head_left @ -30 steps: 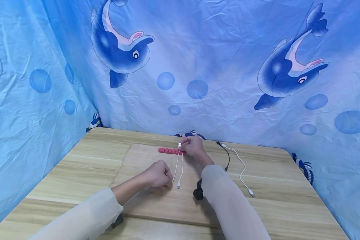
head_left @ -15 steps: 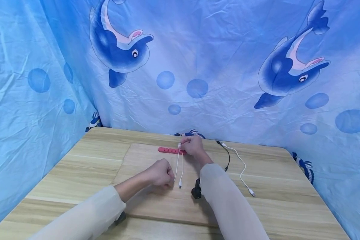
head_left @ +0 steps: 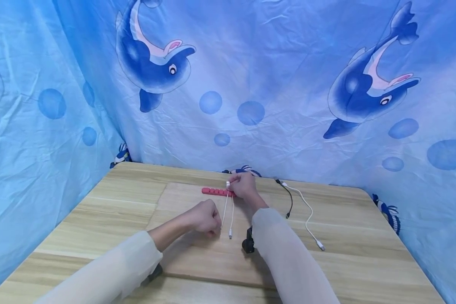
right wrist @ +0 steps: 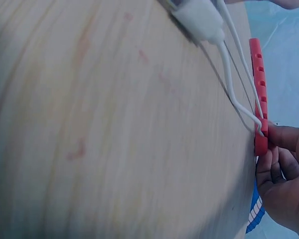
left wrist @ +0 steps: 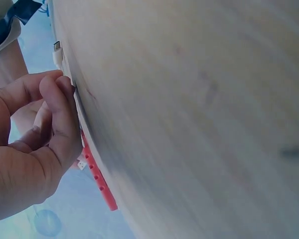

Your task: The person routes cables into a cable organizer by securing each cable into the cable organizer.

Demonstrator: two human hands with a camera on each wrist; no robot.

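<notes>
My left hand is over the middle of the thin wooden board, pinching the near end of a white USB cable. That cable runs taut up to a red cable holder strip with notches. My right hand is at the strip's right end, pinching the cable by its white USB plug. In the right wrist view, the right thumb lies against the strip. A second white strand ends in a loose connector beside the left hand. The left fingertips hide the tip they hold.
On the table's right lie a short black cable and another white cable. The board sits on a wood-grain table. A blue dolphin-print cloth hangs behind and at the sides.
The left hand has shifted slightly right and away from me, still pinching the cable end. The loose connector has swung a little right. The right hand stays at the strip.
</notes>
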